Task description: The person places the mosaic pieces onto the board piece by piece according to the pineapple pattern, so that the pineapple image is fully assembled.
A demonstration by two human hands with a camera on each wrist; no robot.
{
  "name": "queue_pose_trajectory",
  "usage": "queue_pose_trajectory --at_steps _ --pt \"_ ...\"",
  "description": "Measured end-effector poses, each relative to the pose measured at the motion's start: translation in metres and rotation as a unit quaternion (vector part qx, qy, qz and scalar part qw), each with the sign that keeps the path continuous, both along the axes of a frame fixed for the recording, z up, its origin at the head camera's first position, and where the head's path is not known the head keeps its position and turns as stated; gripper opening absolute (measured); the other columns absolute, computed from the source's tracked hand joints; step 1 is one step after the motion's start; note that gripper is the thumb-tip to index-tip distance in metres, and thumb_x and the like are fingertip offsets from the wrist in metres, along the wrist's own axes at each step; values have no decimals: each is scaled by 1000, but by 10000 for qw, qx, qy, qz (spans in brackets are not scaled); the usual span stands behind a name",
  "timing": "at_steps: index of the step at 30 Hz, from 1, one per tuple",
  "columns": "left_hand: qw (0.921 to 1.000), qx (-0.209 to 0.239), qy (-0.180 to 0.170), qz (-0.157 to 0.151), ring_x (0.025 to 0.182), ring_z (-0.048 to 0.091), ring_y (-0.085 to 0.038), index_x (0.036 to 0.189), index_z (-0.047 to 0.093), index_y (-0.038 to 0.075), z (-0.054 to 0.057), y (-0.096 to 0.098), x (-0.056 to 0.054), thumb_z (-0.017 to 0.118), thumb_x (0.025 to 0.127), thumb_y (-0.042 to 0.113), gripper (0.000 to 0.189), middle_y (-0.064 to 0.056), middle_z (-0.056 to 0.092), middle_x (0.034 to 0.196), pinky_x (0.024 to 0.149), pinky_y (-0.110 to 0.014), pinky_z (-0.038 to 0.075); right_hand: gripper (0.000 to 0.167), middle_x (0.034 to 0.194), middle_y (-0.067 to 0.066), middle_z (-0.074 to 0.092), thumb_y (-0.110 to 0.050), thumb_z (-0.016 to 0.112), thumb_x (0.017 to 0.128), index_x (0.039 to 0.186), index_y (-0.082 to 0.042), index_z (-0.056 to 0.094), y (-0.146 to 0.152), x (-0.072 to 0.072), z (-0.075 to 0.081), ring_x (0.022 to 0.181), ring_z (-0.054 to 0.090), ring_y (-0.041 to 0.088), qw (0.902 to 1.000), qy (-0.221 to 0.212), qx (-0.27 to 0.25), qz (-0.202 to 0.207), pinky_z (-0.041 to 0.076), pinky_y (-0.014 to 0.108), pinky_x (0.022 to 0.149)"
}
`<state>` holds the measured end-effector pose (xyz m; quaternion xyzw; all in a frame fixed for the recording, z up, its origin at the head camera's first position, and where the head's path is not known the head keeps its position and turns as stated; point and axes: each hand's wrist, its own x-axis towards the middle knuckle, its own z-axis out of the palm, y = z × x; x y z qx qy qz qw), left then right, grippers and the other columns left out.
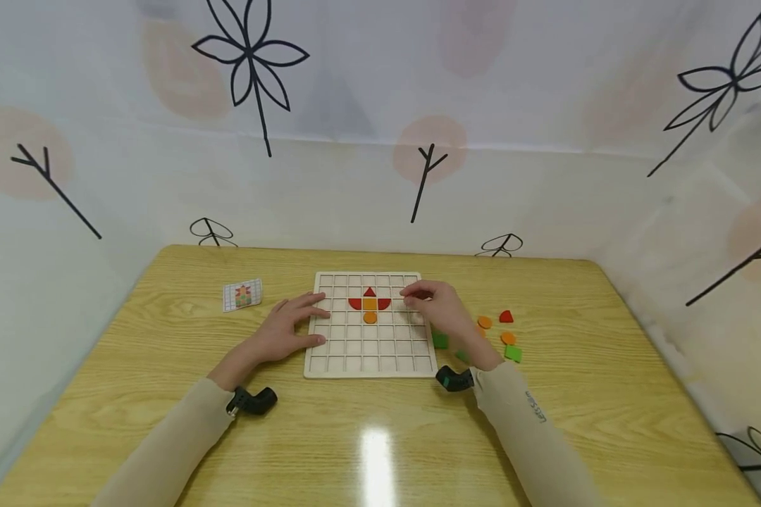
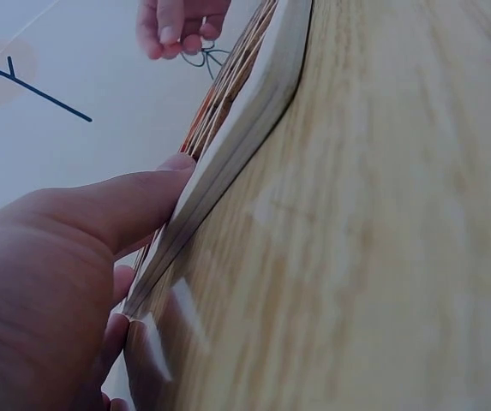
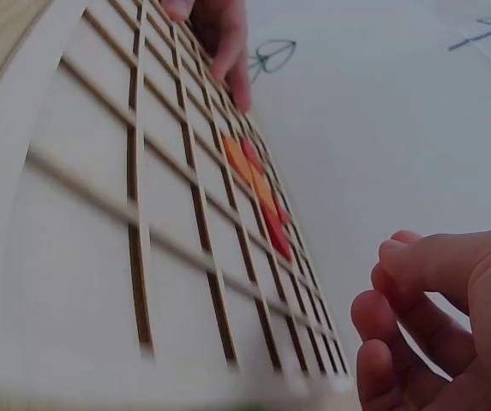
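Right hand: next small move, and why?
Probably ease the right hand inward over the board toward the red-and-orange figure. Its fingertips are drawn together by the board's right side, though any piece in them is hard to make out; the left hand rests on the left edge, and the card shows green the figure lacks.

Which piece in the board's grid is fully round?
The orange circle, just below the orange square in the head view; it alone has no straight edge, unlike the square, the red triangle and the curved red pieces.
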<state>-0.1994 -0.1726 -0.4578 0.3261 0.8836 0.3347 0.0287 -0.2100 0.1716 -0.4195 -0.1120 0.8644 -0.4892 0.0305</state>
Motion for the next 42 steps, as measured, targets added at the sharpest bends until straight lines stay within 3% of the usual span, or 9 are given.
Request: queue_pose_trajectory --at_steps 5,13,17,23,29,42 --pt "10000 -4 40 -13 147 26 -32 131 65 16 -2 1 -1 74 91 35 45 -10 36 158 115 -63 9 15 108 10 71 -10 67 96 109 -4 74 40 4 -2 93 62 25 9991 257 321 -100 49 31 69" --pt "10000 22 80 7 147 27 -33 131 66 14 0 1 0 75 91 31 44 -12 38 157 114 -64 9 23 112 15 68 -15 66 98 116 -1 70 92 6 -1 95 61 26 9955 -105 904 -280 50 29 74" --pt "10000 41 38 -7 147 26 -33 131 66 15 0 1 0 75 91 32 44 -11 37 157 114 -64 9 27 115 17 68 -15 65 98 119 1 69 107 7 -4 97 61 27 9933 -228 1119 -173 51 30 78" --pt "10000 29 40 -4 147 25 -32 130 66 16 -1 1 -1 75 91 33 44 -10 37 157 114 -63 9 29 119 17 67 -15 66 97 121 0 68 115 8 -2 105 61 30 9909 -320 1295 173 49 42 90" --pt "10000 43 23 4 147 26 -33 131 66 15 -1 0 0 75 91 33 44 -10 37 157 114 -64 8 29 117 13 65 -16 68 96 121 -3 70 114 4 0 101 59 27 9858 -473 1507 563 47 43 91" --pt "10000 34 37 0 147 26 -32 131 65 15 0 0 -1 75 91 32 45 -11 37 157 114 -64 9 17 100 10 63 -9 66 96 110 -2 69 107 -1 -2 88 53 26 9837 -508 1672 413 46 38 80"
